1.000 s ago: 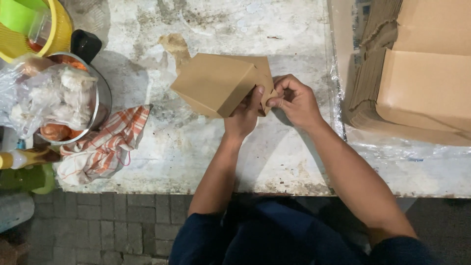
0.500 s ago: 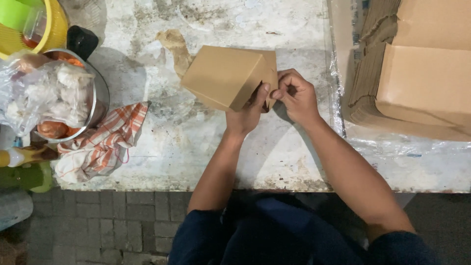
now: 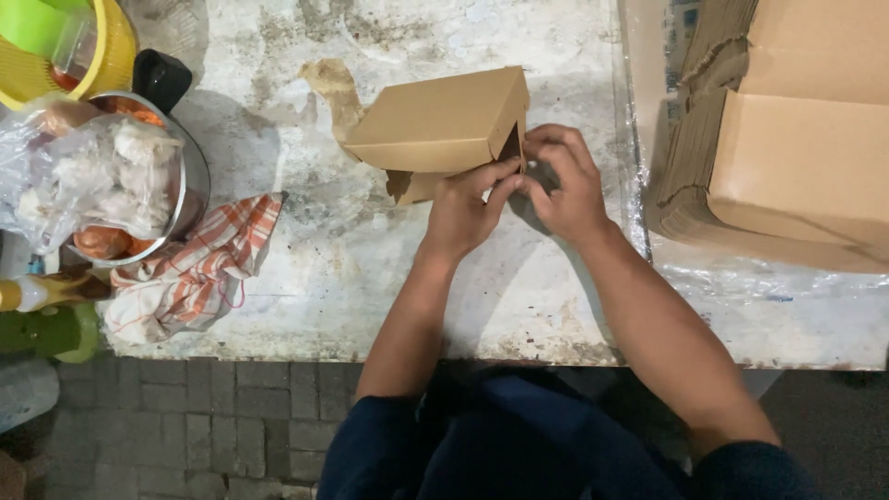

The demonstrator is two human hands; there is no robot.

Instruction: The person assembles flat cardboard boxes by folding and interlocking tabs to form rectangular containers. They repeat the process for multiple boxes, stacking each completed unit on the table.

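Head view: the left hand (image 3: 460, 209) and right hand (image 3: 562, 182) both pinch the right end of a brown cardboard box (image 3: 443, 125) resting tilted on the worn table (image 3: 389, 278). At left, a metal pot (image 3: 190, 185) holds a plastic bag of food (image 3: 88, 181); a yellow basket (image 3: 111, 56) sits behind it.

Lighting: artificial, hard, from overhead; moderately bright on the worn white tabletop (image 3: 389, 287), dim on the brick floor (image 3: 185, 426) below. Shadows: dark patch beside the metal bowl (image 3: 190, 185); soft shade under the brown cardboard box (image 3: 444, 125). Glare: sheen on plastic wrap (image 3: 741, 278). Focus: sharp centrally; slight softness toward the edges.
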